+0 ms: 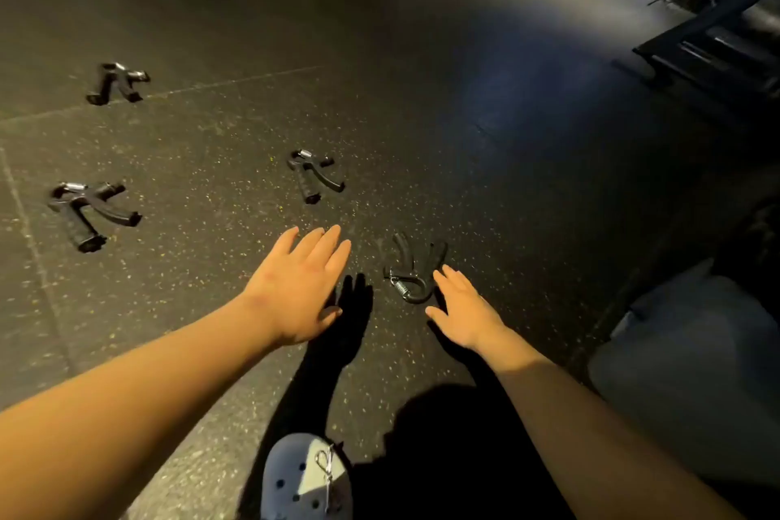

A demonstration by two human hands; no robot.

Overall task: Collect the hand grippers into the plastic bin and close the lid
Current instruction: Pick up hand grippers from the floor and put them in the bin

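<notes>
Several black hand grippers lie on the dark speckled rubber floor. The nearest hand gripper [415, 270] lies with its spring end toward me, just left of my right hand [462, 310], whose fingers are straight and almost touch it. My left hand [301, 285] hovers flat and open over the floor, to the left of that gripper. Another hand gripper [314, 175] lies just beyond my left fingertips. Two more lie at the left [90, 211] and far left back [118, 82]. At the right edge stands a translucent bluish plastic bin [692, 372], only partly in view.
My foot in a pale clog [306, 477] stands at the bottom centre. Dark metal gym equipment [713, 51] occupies the back right corner. Floor mat seams run across the left side.
</notes>
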